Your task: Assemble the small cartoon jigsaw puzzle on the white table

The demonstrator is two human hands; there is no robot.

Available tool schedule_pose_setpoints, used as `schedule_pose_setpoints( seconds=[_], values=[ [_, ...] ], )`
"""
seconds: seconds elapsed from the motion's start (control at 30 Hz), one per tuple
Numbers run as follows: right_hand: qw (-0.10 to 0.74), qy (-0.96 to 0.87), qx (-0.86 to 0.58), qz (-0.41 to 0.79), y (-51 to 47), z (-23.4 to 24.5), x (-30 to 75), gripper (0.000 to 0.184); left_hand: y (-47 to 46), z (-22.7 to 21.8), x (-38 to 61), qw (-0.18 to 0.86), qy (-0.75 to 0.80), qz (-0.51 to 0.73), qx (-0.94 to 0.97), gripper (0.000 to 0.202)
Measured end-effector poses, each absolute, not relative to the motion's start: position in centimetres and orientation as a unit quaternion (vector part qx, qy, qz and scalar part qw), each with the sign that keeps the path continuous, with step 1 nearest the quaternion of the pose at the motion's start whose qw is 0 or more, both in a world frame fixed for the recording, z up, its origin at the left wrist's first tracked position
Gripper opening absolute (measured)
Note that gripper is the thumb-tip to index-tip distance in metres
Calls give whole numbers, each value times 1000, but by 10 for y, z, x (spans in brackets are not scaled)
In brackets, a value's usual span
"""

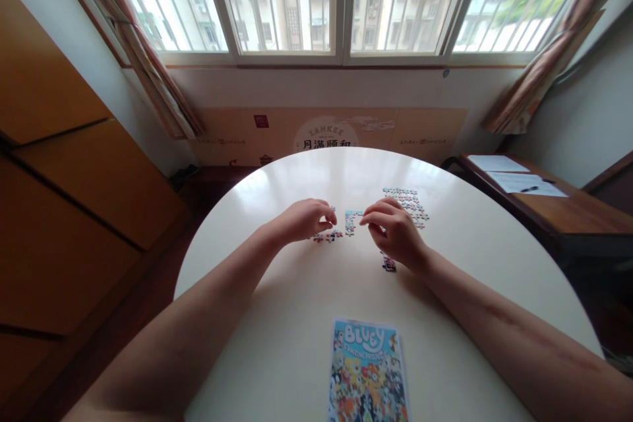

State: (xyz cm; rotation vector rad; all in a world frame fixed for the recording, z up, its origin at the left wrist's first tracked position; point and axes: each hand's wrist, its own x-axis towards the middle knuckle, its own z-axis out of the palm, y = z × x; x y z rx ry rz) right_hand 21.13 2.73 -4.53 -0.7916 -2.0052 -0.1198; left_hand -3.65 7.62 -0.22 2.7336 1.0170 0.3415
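Note:
Both of my hands hover over a round white table [306, 316] among small jigsaw pieces. My left hand [305, 219] is curled, fingertips pinched near a short strip of joined pieces [327, 236]. My right hand [394, 231] is also curled, its fingertips beside a small joined blue section [352, 219]. What either pinch holds is too small to make out. A larger patch of loose and joined pieces [408, 202] lies just beyond my right hand. A few pieces [388, 264] show under my right wrist.
A colourful puzzle picture card [368, 372] lies near the table's front edge. To the right stands a brown desk [568, 211] with papers [524, 182] and a pen. Wooden cabinets [64, 198] line the left; windows with curtains fill the far wall.

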Motion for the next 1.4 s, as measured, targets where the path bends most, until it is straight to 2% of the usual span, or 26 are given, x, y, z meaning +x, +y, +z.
schedule_pose_setpoints(
  seconds=[0.3, 0.6, 0.77, 0.9, 1.13, 1.4],
  values=[
    [452, -828, -330, -37, 28, -47, 211, 30, 75, -7, -32, 128, 341, 78, 928, 24],
    [433, -838, -330, -34, 28, -47, 211, 30, 75, 0, -32, 157, 363, 53, 917, 17],
    [429, -842, -326, -36, 28, -49, 211, 31, 77, 3, -36, 178, 366, 98, 908, 10],
    [432, -842, -320, -41, 26, -47, 208, 30, 73, 1, -31, 264, 356, 142, 885, 13],
    [414, -860, -296, -42, 24, -43, 205, 16, 62, -1, -16, 378, 364, 218, 823, 14],
    [386, -874, -296, -20, 27, -47, 209, 16, 64, -12, -10, 423, 367, 212, 801, 12]
  ],
)
